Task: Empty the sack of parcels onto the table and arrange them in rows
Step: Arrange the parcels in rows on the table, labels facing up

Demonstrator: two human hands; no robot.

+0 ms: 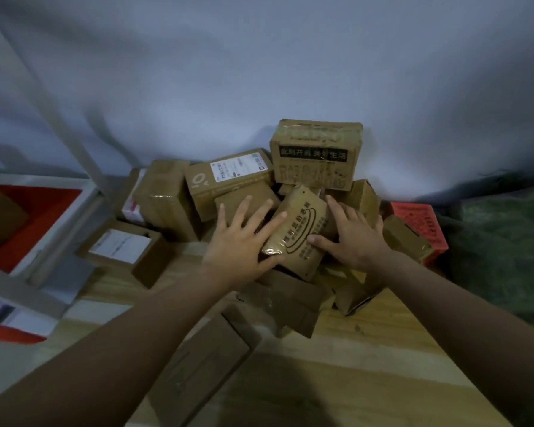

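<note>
A heap of several brown cardboard parcels lies on the wooden table (367,359) against the wall. On top stands a large box with a black printed band (316,154). In the middle a small tilted parcel with an oval print (299,232) sits between my hands. My left hand (244,238) lies with spread straight fingers on its left side and on the box behind. My right hand (352,235) rests with straight fingers against its right side, thumb on its face. The green sack (503,248) lies crumpled at the right.
A red parcel (420,224) lies at the heap's right edge. A box with a white label (121,246) sits at the left, and a flat box (198,368) near the front. Left of the table stand a metal frame and a red bin (34,223).
</note>
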